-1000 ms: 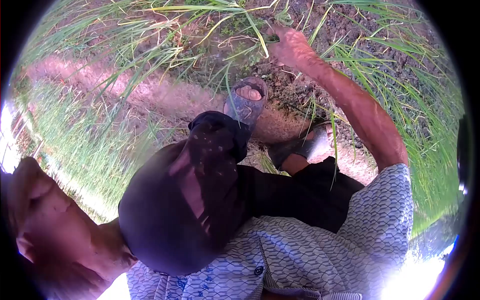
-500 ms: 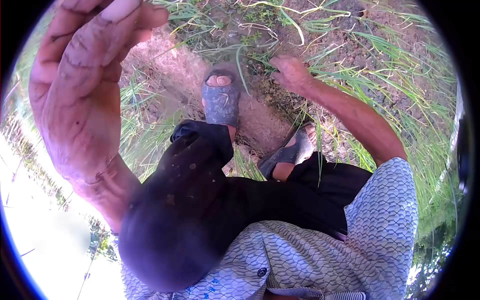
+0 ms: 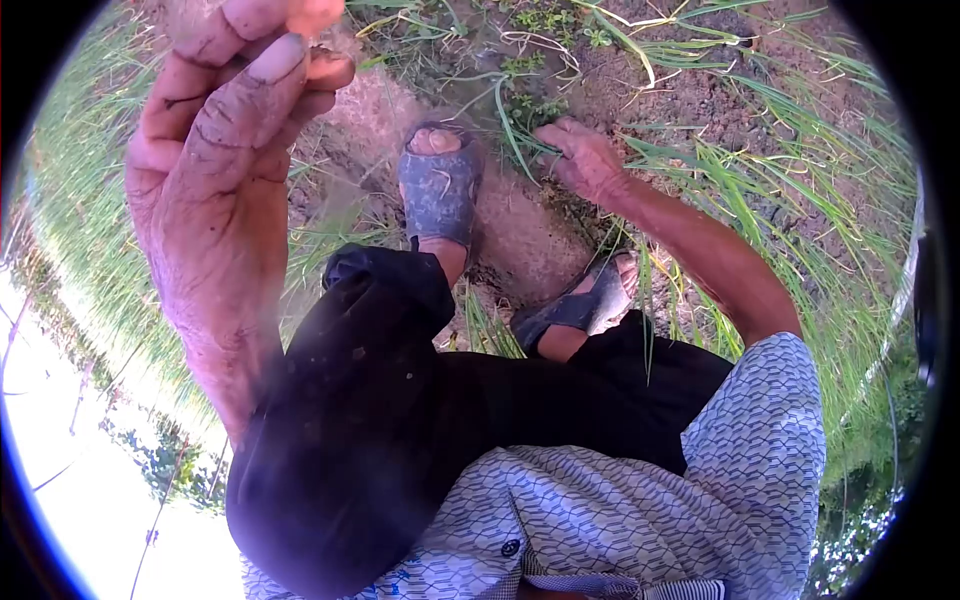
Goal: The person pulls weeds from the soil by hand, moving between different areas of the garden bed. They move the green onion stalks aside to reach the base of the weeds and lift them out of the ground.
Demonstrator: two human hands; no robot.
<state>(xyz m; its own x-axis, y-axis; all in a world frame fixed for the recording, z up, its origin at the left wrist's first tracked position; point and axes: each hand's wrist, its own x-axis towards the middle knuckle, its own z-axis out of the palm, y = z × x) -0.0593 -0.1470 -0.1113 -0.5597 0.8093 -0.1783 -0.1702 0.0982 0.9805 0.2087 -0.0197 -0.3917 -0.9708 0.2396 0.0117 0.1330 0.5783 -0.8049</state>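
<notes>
Large and close to the camera at the upper left, my left hand (image 3: 225, 150) is raised with its fingers curled toward the thumb; whatever it may hold is hidden. Lower down near the soil, my right hand (image 3: 583, 160) has its fingers bent together beside a small leafy green weed (image 3: 530, 115). Its fingertips are too small to show what is between them. Long grass-like leaves (image 3: 720, 165) spread over the ground to the right of that hand.
Two feet in dark, muddy sandals (image 3: 438, 195) rest on brown soil (image 3: 525, 235). Black trousers (image 3: 370, 400) cover the bent knees. Taller grass (image 3: 90, 200) grows at the left, and more lies along the right. A thin pale line (image 3: 905, 270) runs along the right edge.
My left hand has shifted right and slightly down in view. My right hand stays near the same weed, slightly lower in view, and the view itself has shifted a little.
</notes>
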